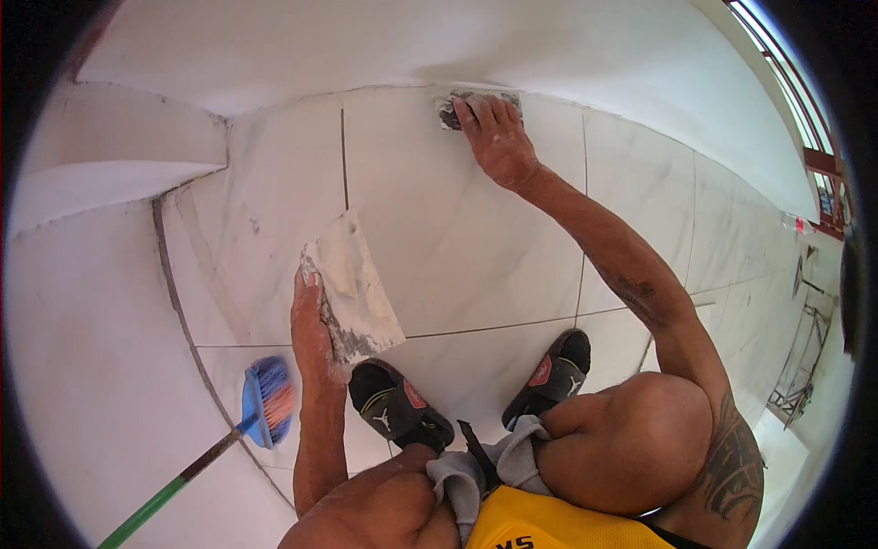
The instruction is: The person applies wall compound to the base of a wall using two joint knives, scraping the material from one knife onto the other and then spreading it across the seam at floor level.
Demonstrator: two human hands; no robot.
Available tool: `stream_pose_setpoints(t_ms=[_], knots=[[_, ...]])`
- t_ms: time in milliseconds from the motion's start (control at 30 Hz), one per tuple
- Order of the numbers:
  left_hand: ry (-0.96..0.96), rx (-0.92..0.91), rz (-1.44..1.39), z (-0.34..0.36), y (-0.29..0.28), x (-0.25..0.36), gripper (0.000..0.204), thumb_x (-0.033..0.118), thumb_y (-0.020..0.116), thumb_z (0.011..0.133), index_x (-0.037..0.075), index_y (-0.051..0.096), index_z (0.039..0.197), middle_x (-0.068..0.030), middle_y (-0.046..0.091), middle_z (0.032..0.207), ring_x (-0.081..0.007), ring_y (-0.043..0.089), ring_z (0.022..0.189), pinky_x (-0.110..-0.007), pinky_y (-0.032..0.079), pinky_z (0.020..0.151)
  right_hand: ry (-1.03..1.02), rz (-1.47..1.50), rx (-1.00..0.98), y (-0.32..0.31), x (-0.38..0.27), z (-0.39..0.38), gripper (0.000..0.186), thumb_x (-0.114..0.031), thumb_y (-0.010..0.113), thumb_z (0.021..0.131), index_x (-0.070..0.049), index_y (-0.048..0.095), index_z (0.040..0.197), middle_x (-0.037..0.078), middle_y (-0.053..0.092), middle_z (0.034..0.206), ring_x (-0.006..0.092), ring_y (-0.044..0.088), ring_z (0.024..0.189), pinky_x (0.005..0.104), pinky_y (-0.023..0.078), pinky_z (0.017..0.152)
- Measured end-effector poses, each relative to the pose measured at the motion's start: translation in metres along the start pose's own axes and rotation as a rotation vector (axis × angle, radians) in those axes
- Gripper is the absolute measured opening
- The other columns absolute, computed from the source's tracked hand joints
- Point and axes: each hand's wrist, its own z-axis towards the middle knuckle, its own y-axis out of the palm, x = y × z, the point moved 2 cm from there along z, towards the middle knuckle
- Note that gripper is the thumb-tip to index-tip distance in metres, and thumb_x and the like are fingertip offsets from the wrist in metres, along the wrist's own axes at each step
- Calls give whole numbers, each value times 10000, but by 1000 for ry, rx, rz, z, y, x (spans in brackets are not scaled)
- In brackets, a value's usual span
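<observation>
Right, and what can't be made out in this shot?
All in the head view:
Flat tool at the wall's foot: partly covered by the right grip.
Left grip: whatever part is under the white-smeared plate, hidden by it.
Green broom handle: far end, cut off by the lower edge.
Small reddish item, far right: too small to identify.

A thin, flat, four-cornered pale plate (pixel 373 311), spread with off-white paste (pixel 342 258) and smeared grey near its lower end, is gripped along its left edge by the left hand (pixel 315 325). A flat rectangular tool (pixel 448 113), caked grey and white, is held under the right hand (pixel 498 146) at the white wall's (pixel 366 46) foot.
</observation>
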Motion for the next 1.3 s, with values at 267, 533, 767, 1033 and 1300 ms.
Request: stream_pose_setpoints(t_ms=[267,533,767,1033,1300], knots=[[0,-14,-9,-3,7,2,423,238,417,987,20,421,1349,-102,555,1234,-205,573,1074,-326,475,917,-11,-65,-98,11,-3,4,518,-81,551,819,96,450,1294,209,483,1217,322,462,1139,459,381,965],[1,-10,4,-2,2,5,440,276,428,992,16,425,1346,-94,557,1232,-199,573,1070,-323,475,915,-42,-128,-263,10,-6,3,495,-113,566,836,79,474,1283,196,511,1191,312,495,1110,456,416,936],[23,-17,-19,-10,6,8,439,263,420,991,16,421,1354,-91,552,1244,-194,575,1081,-317,475,922,-141,-69,-228,-20,-22,-3,477,-109,568,829,82,491,1259,196,530,1149,304,517,1062,456,434,899],[11,23,-49,-14,-8,12,433,245,413,989,32,414,1366,-98,544,1259,-202,560,1112,-324,472,933,-97,-124,-63,1,-26,29,477,-76,562,815,84,481,1257,188,512,1124,307,495,1076,434,421,925],[14,48,-27,-12,-11,14,433,234,409,984,30,413,1366,-93,540,1260,-196,559,1093,-317,466,923,-100,-133,-38,18,-28,32,473,-107,578,807,86,511,1234,195,529,1118,311,499,1069,441,425,886]])
